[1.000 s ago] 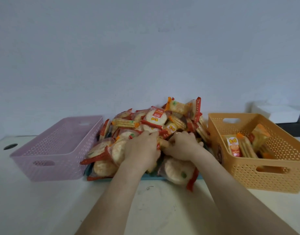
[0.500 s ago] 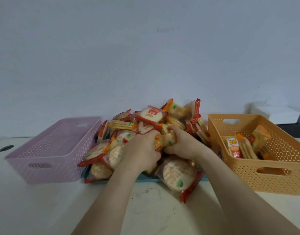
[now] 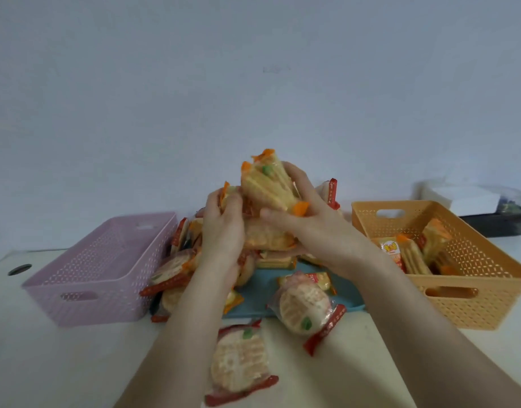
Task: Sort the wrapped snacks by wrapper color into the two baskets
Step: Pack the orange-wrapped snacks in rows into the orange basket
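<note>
A heap of wrapped snacks [image 3: 265, 242] with red and orange wrappers lies on a blue tray [image 3: 253, 295] between two baskets. My right hand [image 3: 309, 225] is raised above the heap, shut on a bunch of orange-wrapped snacks [image 3: 268, 184]. My left hand [image 3: 224, 231] grips an orange-wrapped snack [image 3: 228, 194] beside it. The pink basket [image 3: 85, 278] on the left shows nothing inside. The orange basket [image 3: 471, 278] on the right holds several orange-wrapped snacks [image 3: 409, 257]. Two red-wrapped round snacks [image 3: 238, 363] [image 3: 306, 310] lie at the tray's near edge and on the table.
The white table [image 3: 47, 363] meets a plain wall behind the heap. A dark tray with a white box [image 3: 494, 219] stands behind the orange basket. A round cable hole [image 3: 19, 269] sits at the far left of the table.
Both hands have lifted out of the heap with orange-wrapped snacks. Two red-wrapped round snacks have slid off towards me onto the table. The camera has moved closer.
</note>
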The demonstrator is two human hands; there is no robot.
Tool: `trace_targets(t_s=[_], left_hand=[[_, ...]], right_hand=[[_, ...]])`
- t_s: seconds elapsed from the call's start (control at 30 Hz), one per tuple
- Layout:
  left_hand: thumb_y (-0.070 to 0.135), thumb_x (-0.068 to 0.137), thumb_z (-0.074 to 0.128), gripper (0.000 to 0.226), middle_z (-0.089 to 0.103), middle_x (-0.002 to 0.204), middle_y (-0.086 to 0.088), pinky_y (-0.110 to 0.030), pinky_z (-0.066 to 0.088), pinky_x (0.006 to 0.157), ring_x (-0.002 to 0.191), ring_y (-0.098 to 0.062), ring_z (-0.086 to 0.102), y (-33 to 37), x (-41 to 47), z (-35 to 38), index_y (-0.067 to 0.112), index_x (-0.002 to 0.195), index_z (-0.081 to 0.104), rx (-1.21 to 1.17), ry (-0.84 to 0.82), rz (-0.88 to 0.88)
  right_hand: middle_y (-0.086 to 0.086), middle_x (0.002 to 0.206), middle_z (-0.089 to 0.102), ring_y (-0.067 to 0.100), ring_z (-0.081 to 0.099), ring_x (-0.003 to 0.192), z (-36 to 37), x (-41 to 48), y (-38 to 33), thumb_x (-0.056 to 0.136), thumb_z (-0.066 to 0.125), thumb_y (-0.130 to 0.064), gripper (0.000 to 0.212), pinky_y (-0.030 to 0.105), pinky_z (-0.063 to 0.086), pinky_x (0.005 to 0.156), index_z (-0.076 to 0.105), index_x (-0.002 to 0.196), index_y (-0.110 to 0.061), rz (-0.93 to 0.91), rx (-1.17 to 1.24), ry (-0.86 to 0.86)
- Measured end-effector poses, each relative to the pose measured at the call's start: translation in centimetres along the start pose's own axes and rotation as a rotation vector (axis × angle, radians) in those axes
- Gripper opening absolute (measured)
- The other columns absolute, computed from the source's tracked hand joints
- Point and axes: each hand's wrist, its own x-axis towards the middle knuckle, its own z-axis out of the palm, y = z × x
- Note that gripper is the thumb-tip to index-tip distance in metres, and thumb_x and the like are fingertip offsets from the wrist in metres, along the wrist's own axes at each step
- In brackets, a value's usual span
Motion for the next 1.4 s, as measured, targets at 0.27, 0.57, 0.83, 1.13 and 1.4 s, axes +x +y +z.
trace_targets(t_s=[0.27, 0.57, 0.83, 1.13, 1.4], left_hand=[[0.052, 0.1, 0.022, 0.053, 0.051, 0.14, 0.005, -0.043, 0.034, 0.113, 0.134, -0.019, 0.042, 3.7, -4.0, 9.0, 0.027, 0.137, 0.051, 0.152, -0.183, 0.009], [0.023, 0.099, 0.049, 0.035, 0.055, 0.132, 0.007, -0.038, 0.042, 0.109, 0.123, -0.009, 0.05, 2.3, -6.7, 13.7, 0.027, 0.133, 0.056, 0.384, -0.621, -0.009], [0.013, 0.086, 0.063, 0.025, 0.07, 0.095, 0.02, -0.023, 0.053, 0.086, 0.093, -0.001, 0.065, 1.8, -6.7, 2.3, 0.035, 0.092, 0.071, 0.933, -0.596, 0.252], [0.063, 0.073, 0.071, 0.103, 0.006, 0.163, 0.008, -0.037, 0.012, 0.121, 0.15, -0.018, 0.001, -2.6, -8.5, -8.1, 0.029, 0.154, 0.016, 1.468, -0.845, -0.016], [0.048, 0.057, 0.09, 0.069, 0.057, 0.106, 0.02, -0.027, 0.05, 0.093, 0.101, -0.001, 0.055, -4.9, -9.1, -10.1, 0.039, 0.118, 0.059, 0.941, -0.482, 0.067]], right_hand=[[-0.014, 0.108, 0.064, 0.003, 0.058, 0.101, -7.0, -4.1, -2.7, 0.078, 0.07, -0.005, 0.059, 0.027, 0.047, 0.09, 0.053, 0.131, -0.025, -0.26, -0.586, 0.332], [0.003, 0.16, 0.015, 0.032, 0.017, 0.146, -16.4, -7.1, -1.4, 0.064, 0.078, -0.058, 0.108, 0.055, 0.032, 0.111, 0.011, 0.149, -0.049, 0.458, -0.961, 0.282], [-0.008, 0.104, 0.069, 0.005, 0.063, 0.092, -9.3, -6.0, -4.0, 0.093, 0.059, -0.034, 0.026, 0.026, 0.048, 0.08, 0.064, 0.119, -0.029, 0.082, -0.683, 0.233], [0.015, 0.147, 0.038, 0.036, 0.035, 0.134, -0.2, -5.1, 5.4, 0.088, 0.057, -0.041, 0.082, 0.042, 0.036, 0.106, 0.013, 0.152, -0.016, 0.472, -1.172, -0.259], [0.005, 0.129, 0.055, 0.024, 0.052, 0.117, 2.6, -5.0, 5.0, 0.091, 0.06, -0.031, 0.058, 0.033, 0.046, 0.094, 0.035, 0.143, -0.021, 0.384, -0.998, -0.112]])
